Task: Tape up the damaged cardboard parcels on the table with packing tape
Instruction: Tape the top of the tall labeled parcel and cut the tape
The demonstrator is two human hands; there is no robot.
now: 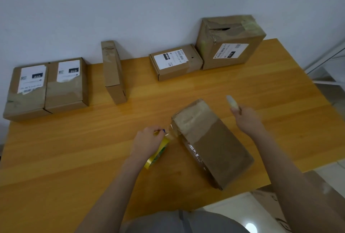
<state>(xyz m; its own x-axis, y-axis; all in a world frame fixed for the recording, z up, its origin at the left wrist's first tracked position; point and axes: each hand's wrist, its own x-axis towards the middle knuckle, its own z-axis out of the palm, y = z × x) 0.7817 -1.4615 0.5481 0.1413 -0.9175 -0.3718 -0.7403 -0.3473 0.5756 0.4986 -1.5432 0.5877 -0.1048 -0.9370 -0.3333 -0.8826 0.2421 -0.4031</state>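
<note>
Midway, seemingly: the lower-centre parcel (214, 145) has its far end taped, strip uncut; left hand (147, 142) grips the tape roll (158, 153), right hand (247, 118) holds a pale tool (231, 101); upper-right box (229, 46) is torn

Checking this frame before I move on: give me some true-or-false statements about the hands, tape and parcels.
1. The left hand holds the yellow tape roll. True.
2. The right hand rests flat on the near parcel. False: it is clear of the parcel, holding a small pale object.
3. The big box by the wall has a torn top. True.
4. The narrow parcel lies flat, label up. False: it stands on edge, no label showing.
</note>
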